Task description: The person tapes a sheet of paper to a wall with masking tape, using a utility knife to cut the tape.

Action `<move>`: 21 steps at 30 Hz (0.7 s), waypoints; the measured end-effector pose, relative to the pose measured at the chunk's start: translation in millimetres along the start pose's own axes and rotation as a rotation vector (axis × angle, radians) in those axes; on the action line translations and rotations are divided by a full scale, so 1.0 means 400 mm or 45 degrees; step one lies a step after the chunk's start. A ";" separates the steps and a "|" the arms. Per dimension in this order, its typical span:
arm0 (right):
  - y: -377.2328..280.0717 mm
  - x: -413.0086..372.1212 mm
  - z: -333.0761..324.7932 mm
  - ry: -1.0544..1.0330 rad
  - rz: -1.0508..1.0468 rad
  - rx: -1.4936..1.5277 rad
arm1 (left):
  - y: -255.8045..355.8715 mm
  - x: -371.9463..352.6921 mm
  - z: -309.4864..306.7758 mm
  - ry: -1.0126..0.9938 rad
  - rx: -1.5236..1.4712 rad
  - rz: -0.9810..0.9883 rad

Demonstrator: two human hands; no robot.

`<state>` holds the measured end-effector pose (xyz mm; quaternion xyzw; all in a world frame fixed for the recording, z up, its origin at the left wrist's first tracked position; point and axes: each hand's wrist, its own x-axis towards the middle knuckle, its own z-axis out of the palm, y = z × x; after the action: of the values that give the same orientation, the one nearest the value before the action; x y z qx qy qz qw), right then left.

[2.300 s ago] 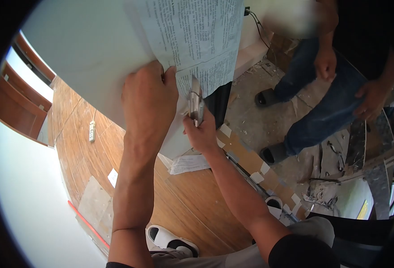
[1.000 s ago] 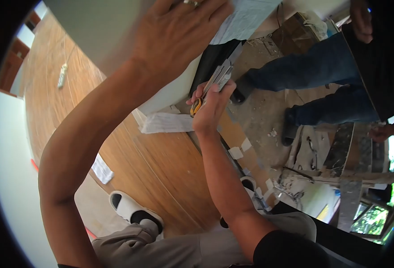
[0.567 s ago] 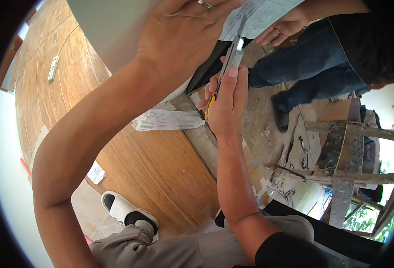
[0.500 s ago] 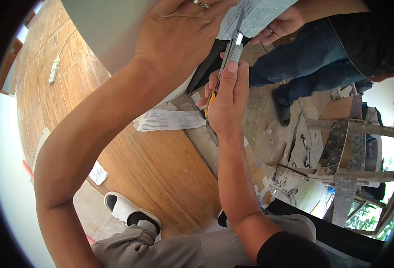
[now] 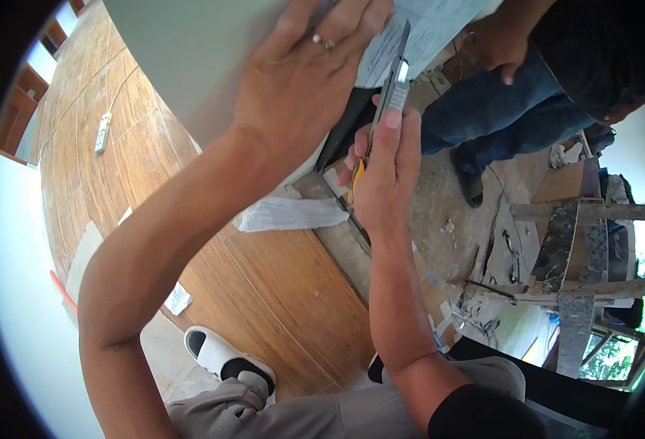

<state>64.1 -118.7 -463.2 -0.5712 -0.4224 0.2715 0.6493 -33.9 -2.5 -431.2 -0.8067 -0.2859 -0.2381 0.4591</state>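
Note:
A box cutter (image 5: 393,91) with its blade out is in my right hand (image 5: 388,172), fingers wrapped round its yellow and grey handle. The blade points up and lies over a printed sheet of paper (image 5: 429,33) at the top. My left hand (image 5: 304,77), with a ring on one finger, rests on a pale flat panel (image 5: 176,47), its fingertips beside the paper. The fingers are spread and grip nothing. To the right, another person's hand (image 5: 500,47) hangs near the paper's edge.
A person in jeans (image 5: 494,102) stands at the right. Beyond are wooden trestles (image 5: 586,212). A power strip (image 5: 103,132) lies on the wooden floor (image 5: 286,285), along with torn paper (image 5: 293,214). My white shoe (image 5: 213,351) is below.
The other person's hand has let go of the paper and drawn back to the right. The whole view has shifted slightly, and my left fingers have moved a little on the panel.

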 end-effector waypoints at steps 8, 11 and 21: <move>-0.082 0.043 -0.007 0.012 -0.041 -0.053 | 0.017 0.017 -0.031 0.002 0.018 -0.208; -0.082 0.046 -0.007 0.016 -0.012 -0.068 | 0.017 0.018 -0.026 0.022 0.067 -0.214; -0.084 0.051 -0.005 0.030 -0.012 -0.084 | 0.021 0.019 -0.020 0.055 0.053 -0.228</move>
<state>71.7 -109.3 -425.8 -0.5934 -0.4261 0.2477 0.6364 -23.6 -11.3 -427.6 -0.7630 -0.3517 -0.2893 0.4587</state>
